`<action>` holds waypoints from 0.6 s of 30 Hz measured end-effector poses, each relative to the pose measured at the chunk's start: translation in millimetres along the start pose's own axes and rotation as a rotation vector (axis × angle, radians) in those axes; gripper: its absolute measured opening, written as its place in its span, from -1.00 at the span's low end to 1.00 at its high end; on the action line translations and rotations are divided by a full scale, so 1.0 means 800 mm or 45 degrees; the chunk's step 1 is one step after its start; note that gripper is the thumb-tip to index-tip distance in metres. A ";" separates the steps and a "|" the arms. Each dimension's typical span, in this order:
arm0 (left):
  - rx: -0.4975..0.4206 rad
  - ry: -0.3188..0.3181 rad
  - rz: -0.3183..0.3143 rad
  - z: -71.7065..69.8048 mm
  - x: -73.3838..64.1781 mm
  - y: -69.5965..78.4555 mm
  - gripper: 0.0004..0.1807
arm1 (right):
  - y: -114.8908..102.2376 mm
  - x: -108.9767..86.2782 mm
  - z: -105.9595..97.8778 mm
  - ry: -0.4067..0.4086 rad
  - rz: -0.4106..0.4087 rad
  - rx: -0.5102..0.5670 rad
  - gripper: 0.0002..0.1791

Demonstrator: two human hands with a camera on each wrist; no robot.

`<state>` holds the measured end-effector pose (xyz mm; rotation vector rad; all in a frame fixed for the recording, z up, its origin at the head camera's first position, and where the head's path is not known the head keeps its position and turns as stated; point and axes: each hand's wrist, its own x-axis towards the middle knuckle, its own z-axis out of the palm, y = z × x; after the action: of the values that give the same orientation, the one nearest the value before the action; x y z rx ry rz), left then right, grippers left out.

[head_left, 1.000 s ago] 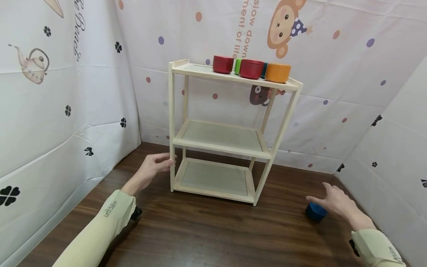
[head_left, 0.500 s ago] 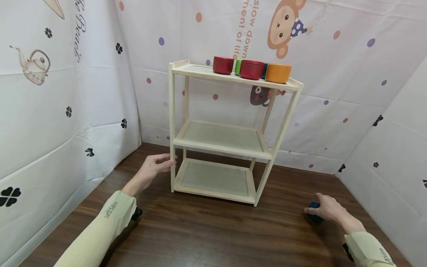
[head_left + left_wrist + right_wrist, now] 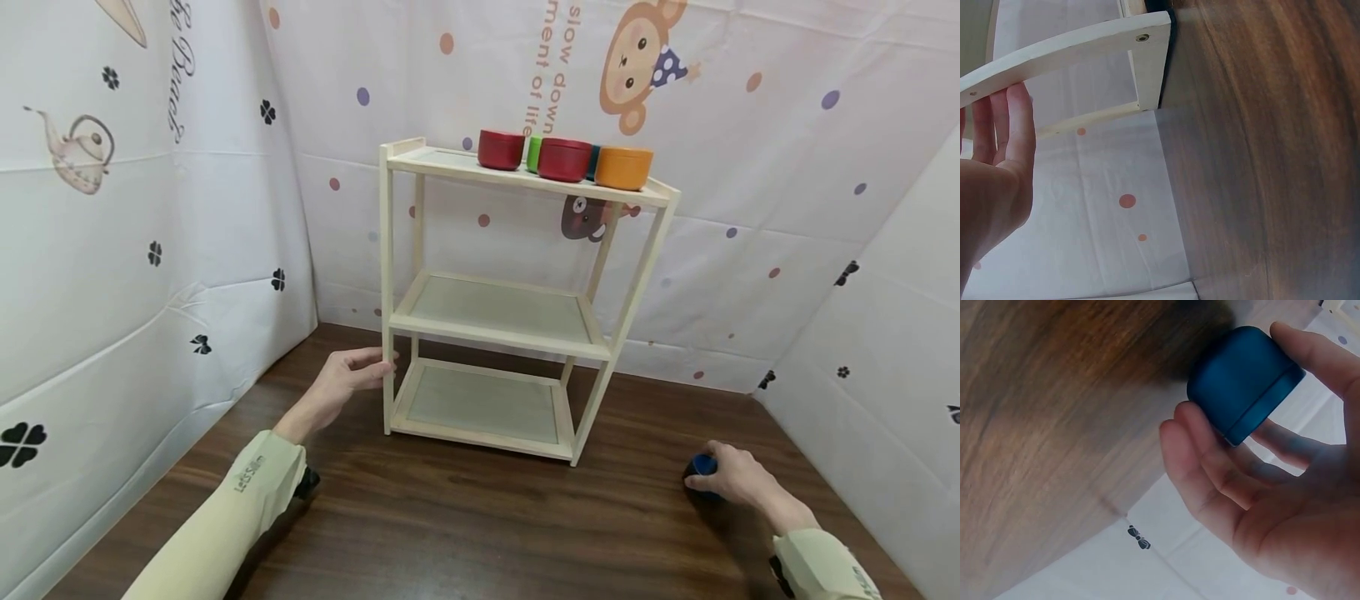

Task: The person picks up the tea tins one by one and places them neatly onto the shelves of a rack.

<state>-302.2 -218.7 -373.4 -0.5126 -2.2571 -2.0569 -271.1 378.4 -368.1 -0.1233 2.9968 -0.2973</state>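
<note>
White printed cloth walls (image 3: 150,208) close in three sides of the scene, with clover marks, coloured dots, a teapot drawing and a cartoon monkey; the orange lettering that can be read says "slow down" and below it "of life", partly cut off. A dark wood-grain table (image 3: 465,525) runs beneath, smooth and streaked.

On it stands a pale wooden shelf rack (image 3: 517,304) of three tiers, with thin square posts and flat grey-green panels. Its top tier carries a row of short round tins: a red tin (image 3: 501,149), a green tin (image 3: 534,152) mostly hidden behind, a second red tin (image 3: 565,159), a dark teal one barely showing, and an orange tin (image 3: 624,167) at the right end.

The left hand (image 3: 347,379) rests against the rack's front left post, fingers straight along the wood, thumb on the near side, as the left wrist view (image 3: 997,169) confirms. Each cream sleeve bears small writing too blurred to read surely.

The blue tin (image 3: 703,467), matte and round with a lid seam, sits on the table right of the rack and well apart from it. The right hand (image 3: 731,479) grasps it, fingers and thumb curled round its sides (image 3: 1244,381).
</note>
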 end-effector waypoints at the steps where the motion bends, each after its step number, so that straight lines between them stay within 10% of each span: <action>1: 0.000 0.001 0.005 0.000 0.000 0.000 -0.48 | -0.001 0.000 -0.001 -0.001 0.005 0.005 -0.13; 18: -0.004 0.006 0.027 -0.001 0.001 -0.003 -0.50 | -0.042 -0.006 -0.041 0.180 -0.104 0.049 -0.14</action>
<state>-303.5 -219.5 -375.9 -0.5286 -2.2359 -2.0503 -268.1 352.2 -328.6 -0.2307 3.1291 -0.3873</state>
